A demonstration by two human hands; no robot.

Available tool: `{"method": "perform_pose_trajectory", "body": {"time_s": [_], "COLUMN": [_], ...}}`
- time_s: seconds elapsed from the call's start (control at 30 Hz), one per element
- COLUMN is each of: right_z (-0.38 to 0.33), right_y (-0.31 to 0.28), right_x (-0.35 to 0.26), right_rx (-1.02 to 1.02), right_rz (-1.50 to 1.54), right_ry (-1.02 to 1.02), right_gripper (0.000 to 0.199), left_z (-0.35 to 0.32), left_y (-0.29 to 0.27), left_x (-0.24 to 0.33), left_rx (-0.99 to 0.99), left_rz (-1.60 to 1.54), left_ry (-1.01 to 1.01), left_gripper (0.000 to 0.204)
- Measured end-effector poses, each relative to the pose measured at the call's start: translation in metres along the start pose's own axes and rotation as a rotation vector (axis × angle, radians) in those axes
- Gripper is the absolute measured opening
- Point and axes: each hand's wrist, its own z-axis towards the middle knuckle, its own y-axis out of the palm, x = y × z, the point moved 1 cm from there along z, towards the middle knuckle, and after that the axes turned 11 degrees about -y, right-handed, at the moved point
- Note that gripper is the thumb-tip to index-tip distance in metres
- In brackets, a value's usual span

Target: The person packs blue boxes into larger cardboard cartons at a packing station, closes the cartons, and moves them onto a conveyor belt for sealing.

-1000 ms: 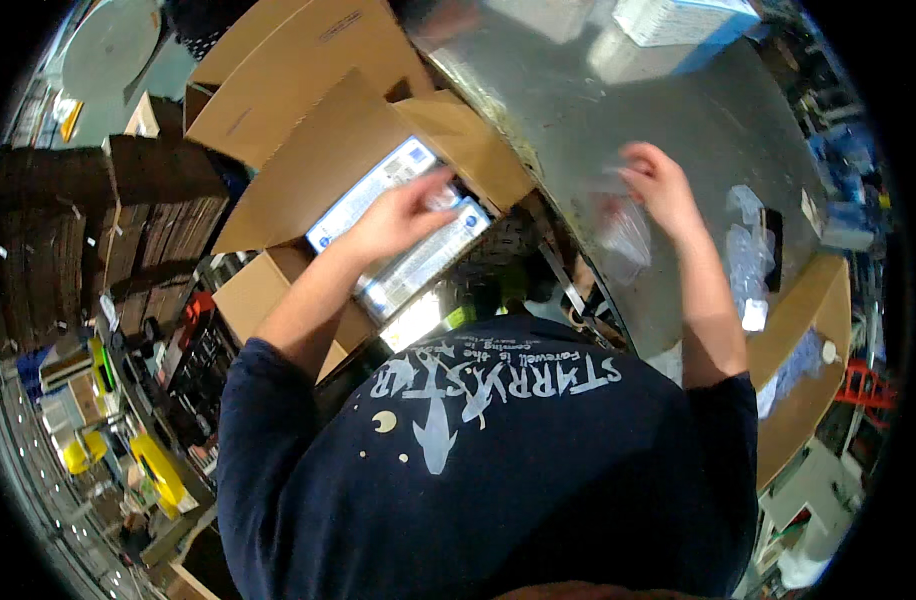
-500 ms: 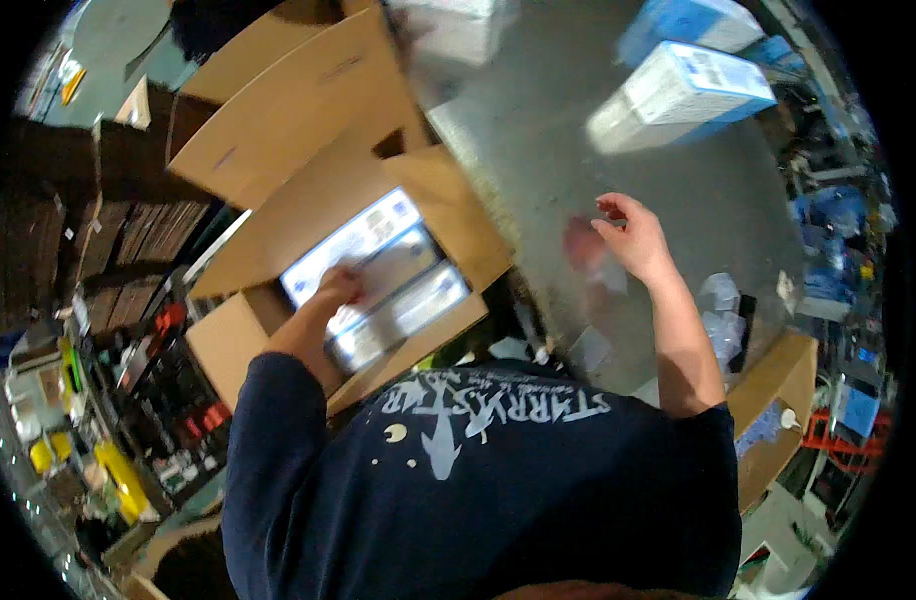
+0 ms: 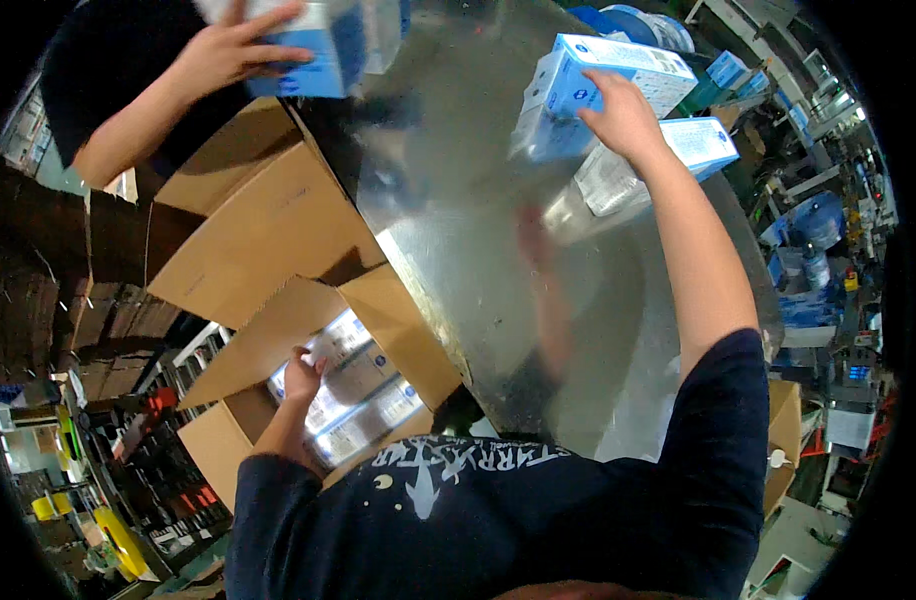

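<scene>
My right hand (image 3: 628, 120) is stretched out to the far right, thumb and fingers apart, over the near end of a blue and white box (image 3: 654, 58) standing on a metal table. I cannot tell whether its fingertips touch the box. A second white and blue box (image 3: 700, 143) stands just nearer, partly behind my forearm. At the left, my left hand (image 3: 302, 376) is inside an open cardboard carton (image 3: 405, 335), its fingers loosely bent and apart. Under and beside it lie several white and blue boxes (image 3: 388, 410) packed in the carton.
Another person's hand (image 3: 233, 55) grips a blue and white box (image 3: 323, 60) at the far left. Tall carton flaps (image 3: 263, 225) stand up between us. The shiny metal table (image 3: 458, 200) stretches along the carton's right side. A further carton (image 3: 781, 430) sits at the right.
My right hand has moved farther away, to the standing boxes. The left hand stays in the carton. The other person's hand with a box has come into view at the far left.
</scene>
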Motion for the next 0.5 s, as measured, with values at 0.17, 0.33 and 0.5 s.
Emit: {"method": "perform_pose_trajectory", "body": {"time_s": [0.17,0.33,0.5], "right_z": [0.053,0.074,0.059], "right_y": [0.077,0.089,0.090], "right_x": [0.046,0.055,0.051], "right_rx": [0.024,-0.104,-0.025], "right_rz": [-0.200,-0.171,-0.352], "right_ry": [0.114,0.182,0.215], "right_gripper": [0.065,0.067,0.041], "left_z": [-0.043,-0.004,-0.003], "left_y": [-0.102,-0.054,-0.050], "left_x": [0.208,0.333,0.345], "left_rx": [-0.007,0.217,0.093], "left_rz": [-0.326,0.293,0.351], "left_ry": [0.764,0.732,0.721], "left_gripper": [0.009,0.056,0.059]}}
